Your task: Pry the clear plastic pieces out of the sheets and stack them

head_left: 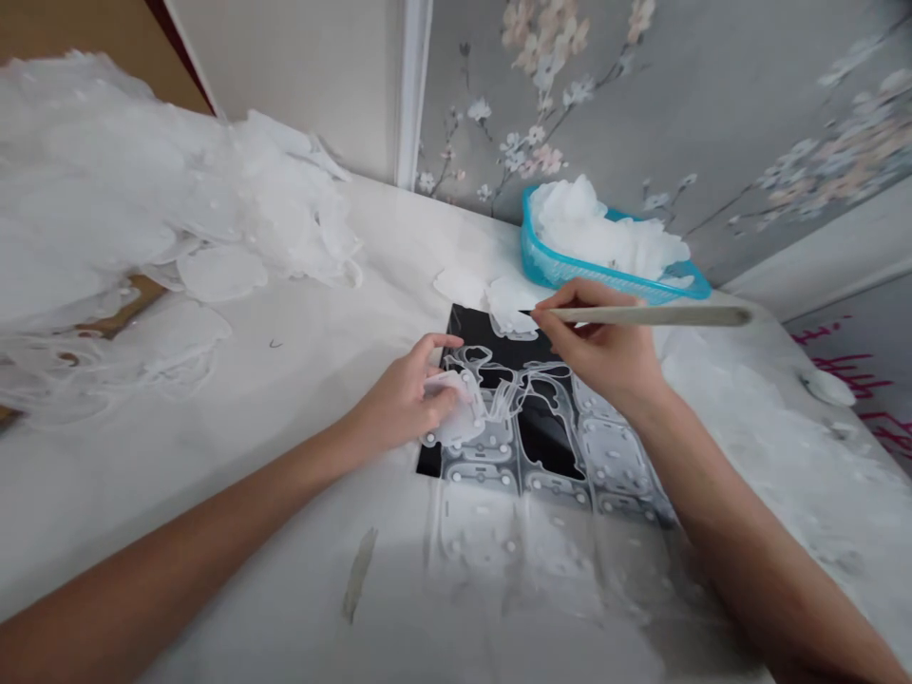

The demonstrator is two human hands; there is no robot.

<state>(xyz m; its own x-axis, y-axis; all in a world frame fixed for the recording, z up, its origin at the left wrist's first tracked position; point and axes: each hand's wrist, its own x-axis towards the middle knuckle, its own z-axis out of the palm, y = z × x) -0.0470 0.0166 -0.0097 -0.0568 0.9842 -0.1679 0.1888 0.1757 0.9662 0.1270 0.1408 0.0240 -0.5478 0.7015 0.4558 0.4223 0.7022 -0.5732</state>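
Observation:
A translucent sheet of moulded pieces [484, 527] lies on the table, its far part over a black board [545, 437]. My left hand [406, 394] is closed on a white rounded piece [460, 408] at the board's left side, its index finger stretched toward the board. My right hand [605, 351] grips a long pale stick-like tool [676, 315] over the far right of the board, the tool's thin tip near a small white piece [509, 309]. Between the hands, thin curled strips [509, 389] of clear material lie on the sheet.
A blue basket [531, 252] filled with white pieces stands at the back against the flowered wall. A large heap of white pieces [106, 190] covers the left back. More translucent material [784, 465] lies at the right. A pale strip [358, 575] lies at the front.

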